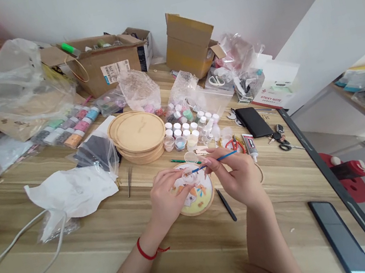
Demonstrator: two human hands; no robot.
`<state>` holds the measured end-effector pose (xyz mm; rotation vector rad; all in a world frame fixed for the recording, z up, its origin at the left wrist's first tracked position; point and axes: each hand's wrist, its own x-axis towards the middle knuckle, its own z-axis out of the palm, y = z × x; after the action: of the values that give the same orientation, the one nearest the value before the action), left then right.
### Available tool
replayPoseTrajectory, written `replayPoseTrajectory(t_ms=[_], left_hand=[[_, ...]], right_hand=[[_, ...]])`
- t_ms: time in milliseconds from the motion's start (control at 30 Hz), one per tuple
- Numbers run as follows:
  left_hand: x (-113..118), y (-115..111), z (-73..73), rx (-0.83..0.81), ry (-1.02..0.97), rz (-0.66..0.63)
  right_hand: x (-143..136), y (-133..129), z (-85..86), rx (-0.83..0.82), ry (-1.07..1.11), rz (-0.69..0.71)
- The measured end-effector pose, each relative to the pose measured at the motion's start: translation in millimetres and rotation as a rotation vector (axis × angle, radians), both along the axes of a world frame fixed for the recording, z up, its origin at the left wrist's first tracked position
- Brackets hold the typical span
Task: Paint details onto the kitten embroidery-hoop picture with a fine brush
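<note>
A thin blue brush (223,157) is pinched in my right hand (237,175), its tip pointing left into a small clear cup (189,176). My left hand (168,194) holds that cup between thumb and fingers. Both hands are over a round decorated piece (198,204) with a wooden rim, showing orange, white and yellow shapes; the hands and cup partly cover it. Black tweezers (226,205) lie just right of the piece. Behind the hands are a green stick (179,160) and rows of white-capped little jars (185,127).
Stacked round wooden discs (139,132) stand behind my left hand. White paper (72,193) and a cable (56,271) lie left. A glue tube (250,145), black case (253,122) and phone (339,233) are at right. Cardboard boxes (106,65) line the wall.
</note>
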<state>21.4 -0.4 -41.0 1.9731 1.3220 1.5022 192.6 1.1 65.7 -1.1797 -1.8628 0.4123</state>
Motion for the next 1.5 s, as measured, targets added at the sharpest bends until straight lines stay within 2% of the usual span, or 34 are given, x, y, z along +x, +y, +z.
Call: replayPoseTrajectory(t_ms=[267,600,933,1200,1500], left_hand=[[0.3,-1.1,0.1,-0.011,-0.004,-0.008],[-0.1,-0.4,1.7,0.046,-0.001,0.002],[0.2,-1.5,7.9,0.113,-0.018,0.033],[0.3,-1.8,6.9,0.112,-0.017,0.022],[-2.4,-0.1,7.8,0.073,-0.035,0.034]], right_hand=[[8.6,0.2,-3.7,-0.024,-0.026,0.022],[5.1,-5.8,5.0,0.006,-0.204,-0.033],[0.2,-12.9,14.4,-0.035,-0.124,0.035],[-5.9,-11.9,13.6,-0.027,-0.078,0.083],[-3.2,-9.7,8.5,0.019,-0.044,-0.001]])
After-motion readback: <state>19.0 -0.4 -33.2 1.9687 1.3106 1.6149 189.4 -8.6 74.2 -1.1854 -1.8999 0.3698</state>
